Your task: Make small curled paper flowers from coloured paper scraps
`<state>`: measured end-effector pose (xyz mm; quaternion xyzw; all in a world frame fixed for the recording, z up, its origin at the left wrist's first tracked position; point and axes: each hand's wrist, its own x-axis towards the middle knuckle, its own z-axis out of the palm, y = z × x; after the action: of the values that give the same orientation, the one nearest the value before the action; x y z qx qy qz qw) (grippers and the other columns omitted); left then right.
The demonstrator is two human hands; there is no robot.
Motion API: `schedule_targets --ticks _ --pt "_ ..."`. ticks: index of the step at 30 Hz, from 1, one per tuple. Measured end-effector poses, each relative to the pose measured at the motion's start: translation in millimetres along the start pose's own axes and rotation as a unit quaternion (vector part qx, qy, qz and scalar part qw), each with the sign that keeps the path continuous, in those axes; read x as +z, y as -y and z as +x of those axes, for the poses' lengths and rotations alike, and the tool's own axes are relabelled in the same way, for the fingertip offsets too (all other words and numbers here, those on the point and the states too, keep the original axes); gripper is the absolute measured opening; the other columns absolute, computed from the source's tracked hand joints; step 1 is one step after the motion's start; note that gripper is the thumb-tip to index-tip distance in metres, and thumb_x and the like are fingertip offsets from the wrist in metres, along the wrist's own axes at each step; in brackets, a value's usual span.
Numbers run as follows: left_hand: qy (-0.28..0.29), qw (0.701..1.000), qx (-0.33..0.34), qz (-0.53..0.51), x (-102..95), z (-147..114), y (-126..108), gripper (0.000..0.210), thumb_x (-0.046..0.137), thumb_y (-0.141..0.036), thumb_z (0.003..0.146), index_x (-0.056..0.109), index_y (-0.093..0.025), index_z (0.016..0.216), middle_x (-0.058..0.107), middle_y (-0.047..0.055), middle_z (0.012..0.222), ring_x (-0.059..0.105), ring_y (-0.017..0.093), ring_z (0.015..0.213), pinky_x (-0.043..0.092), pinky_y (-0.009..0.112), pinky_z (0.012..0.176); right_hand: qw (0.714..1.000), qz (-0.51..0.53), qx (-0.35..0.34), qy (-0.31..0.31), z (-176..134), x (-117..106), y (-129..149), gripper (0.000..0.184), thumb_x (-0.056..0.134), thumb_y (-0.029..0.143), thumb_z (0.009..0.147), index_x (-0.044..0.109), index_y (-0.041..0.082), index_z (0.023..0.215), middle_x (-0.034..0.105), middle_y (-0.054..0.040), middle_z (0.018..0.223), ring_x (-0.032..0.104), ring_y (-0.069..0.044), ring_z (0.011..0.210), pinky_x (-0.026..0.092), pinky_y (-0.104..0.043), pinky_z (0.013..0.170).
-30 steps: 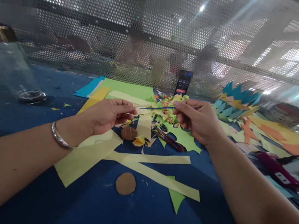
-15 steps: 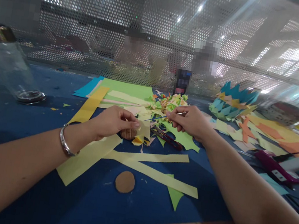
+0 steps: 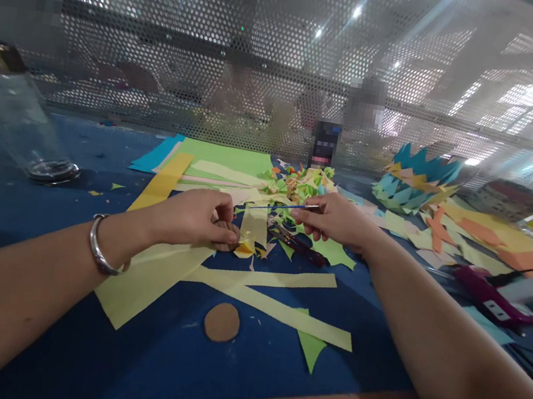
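Observation:
My left hand [image 3: 200,216], with a silver bangle at the wrist, has its thumb and fingers closed on a round brown cardboard disc [image 3: 225,245], partly hidden by them. Just right of the disc lies a folded yellow scrap [image 3: 244,249]. Between the fingertips of my right hand [image 3: 325,215] is a thin blue stick [image 3: 275,207] with a silvery section; its far tip points left over a pale yellow paper strip [image 3: 256,225]. Below that hand rest dark red-handled scissors [image 3: 306,250]. A second cardboard disc [image 3: 222,322] lies flat nearer me.
Pale yellow strips [image 3: 280,304] and a green scrap [image 3: 311,348] lie in front. Behind is a heap of curled paper [image 3: 307,182]. A glass jar [image 3: 30,122] stands left, a blue spiky paper crown [image 3: 419,176] right, near a magenta tool [image 3: 491,297] with cables. A perforated screen [image 3: 290,48] rises behind.
My left hand has moved slightly left and down, from above the disc onto it. The blue stick has turned more level, its tip shifting slightly left.

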<state>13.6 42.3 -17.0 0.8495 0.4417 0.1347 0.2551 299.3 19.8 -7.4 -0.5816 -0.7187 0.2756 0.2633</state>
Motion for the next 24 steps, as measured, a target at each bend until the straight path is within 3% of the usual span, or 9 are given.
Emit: schedule_targets --ticks 3,6,10,13,17,21,24 --pt "0.011 0.999 -0.007 -0.047 -3.4 0.8 2.0 0.027 0.073 -0.044 0.074 0.064 -0.021 0.085 0.073 0.006 0.079 0.068 0.022 0.072 0.041 0.028 0.060 0.999 -0.021 -0.018 0.042 0.2 -1.6 -1.9 0.037 0.075 0.048 0.081 0.064 0.019 0.060 0.066 -0.0030 0.054 0.058 -0.012 0.043 0.041 -0.023 0.042" --pt "-0.007 1.000 -0.004 0.012 -8.0 2.2 5.0 0.017 0.070 -0.037 0.073 0.067 -0.021 0.080 0.070 0.005 0.074 0.063 0.020 0.066 0.037 0.028 0.057 0.997 -0.027 -0.030 0.058 1.5 -2.3 -6.0 0.037 0.073 0.050 0.081 0.064 0.020 0.062 0.066 -0.0024 0.055 0.057 -0.012 0.043 0.039 -0.023 0.042" --pt "-0.055 0.992 -0.004 0.111 -8.8 1.0 1.1 0.014 0.068 -0.036 0.074 0.069 -0.023 0.075 0.070 0.005 0.078 0.059 0.020 0.065 0.034 0.030 0.058 0.995 -0.075 -0.044 0.046 4.4 -0.7 -11.4 0.034 0.067 0.047 0.085 0.063 0.020 0.066 0.066 -0.0018 0.056 0.058 -0.013 0.045 0.041 -0.025 0.047" --pt "-0.080 0.992 0.033 0.092 -0.9 -2.0 -7.7 0.019 0.063 -0.037 0.080 0.072 -0.023 0.089 0.070 0.008 0.094 0.062 0.024 0.078 0.039 0.031 0.063 0.990 -0.117 -0.073 0.025 4.9 2.5 -10.3 0.030 0.065 0.043 0.086 0.062 0.019 0.067 0.063 0.0001 0.055 0.056 -0.012 0.046 0.038 -0.026 0.050" --pt "-0.071 0.994 0.046 0.075 10.2 -4.5 -15.8 0.022 0.060 -0.034 0.081 0.072 -0.022 0.095 0.067 0.009 0.097 0.062 0.024 0.078 0.041 0.033 0.066 0.975 -0.186 -0.120 -0.009 0.5 8.5 0.1 0.025 0.063 0.038 0.087 0.065 0.018 0.072 0.057 0.0021 0.055 0.047 -0.011 0.049 0.029 -0.026 0.052" --pt "-0.078 0.992 0.050 0.080 11.5 -5.4 -19.1 0.019 0.060 -0.033 0.080 0.071 -0.021 0.091 0.064 0.009 0.096 0.060 0.024 0.081 0.041 0.033 0.066 0.968 -0.198 -0.153 -0.003 -5.6 14.6 11.1 0.026 0.060 0.039 0.089 0.066 0.017 0.076 0.060 0.0013 0.061 0.046 -0.010 0.052 0.029 -0.026 0.055" --pt "-0.032 0.994 0.090 0.057 11.6 -7.0 -22.6 0.022 0.062 -0.031 0.079 0.070 -0.022 0.097 0.063 0.009 0.100 0.060 0.024 0.085 0.043 0.032 0.069 0.965 -0.197 -0.173 0.011 -8.3 17.7 15.1 0.023 0.060 0.036 0.090 0.067 0.017 0.079 0.063 -0.0002 0.065 0.049 -0.011 0.055 0.030 -0.026 0.056"
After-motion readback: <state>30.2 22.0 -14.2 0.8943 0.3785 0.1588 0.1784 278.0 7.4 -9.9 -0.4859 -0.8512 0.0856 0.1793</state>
